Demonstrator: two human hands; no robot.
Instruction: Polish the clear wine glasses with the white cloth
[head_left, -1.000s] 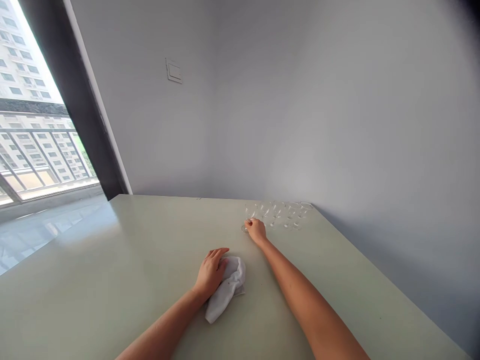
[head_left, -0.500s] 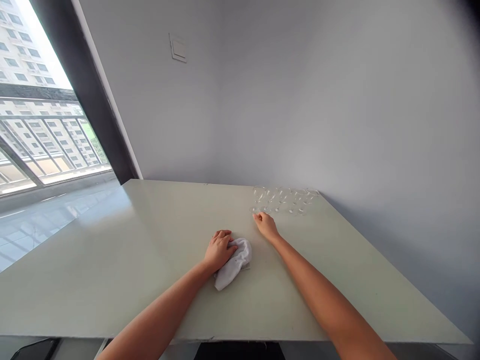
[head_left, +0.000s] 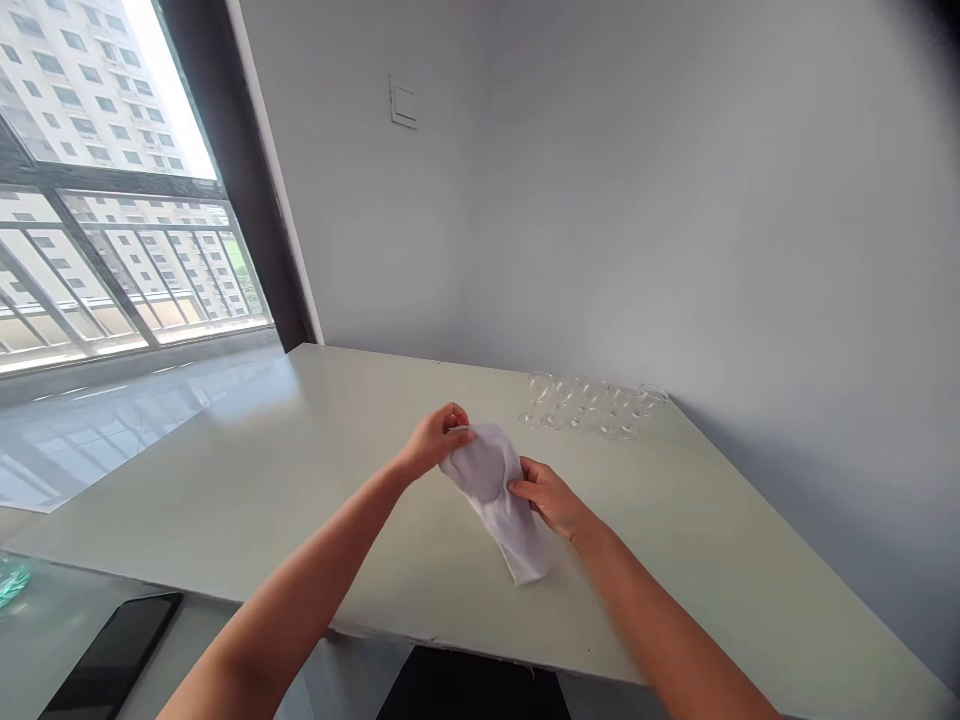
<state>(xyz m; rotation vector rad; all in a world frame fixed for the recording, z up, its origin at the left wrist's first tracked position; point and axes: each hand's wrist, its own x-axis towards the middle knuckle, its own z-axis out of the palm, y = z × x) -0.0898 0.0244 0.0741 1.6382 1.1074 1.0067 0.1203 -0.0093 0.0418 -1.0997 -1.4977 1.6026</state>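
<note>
A white cloth (head_left: 499,490) hangs between my two hands just above the table, its lower end drooping toward me. My left hand (head_left: 439,437) pinches its upper left edge, thumb on top. On the right side, my right hand (head_left: 547,493) grips the cloth between thumb and fingers. Several clear stemmed glasses (head_left: 581,400) stand upright in a row beyond my right hand, apart from both hands.
The pale tabletop (head_left: 360,420) meets grey walls at the back and right. A black phone (head_left: 112,655) lies on a lower surface at the left, near a greenish glass object (head_left: 11,582) cut by the frame edge. A window (head_left: 127,250) is at far left.
My right hand has come back from beside the glasses and taken hold of the cloth. My left hand has lifted the cloth, which is now more spread out. The view has shifted left.
</note>
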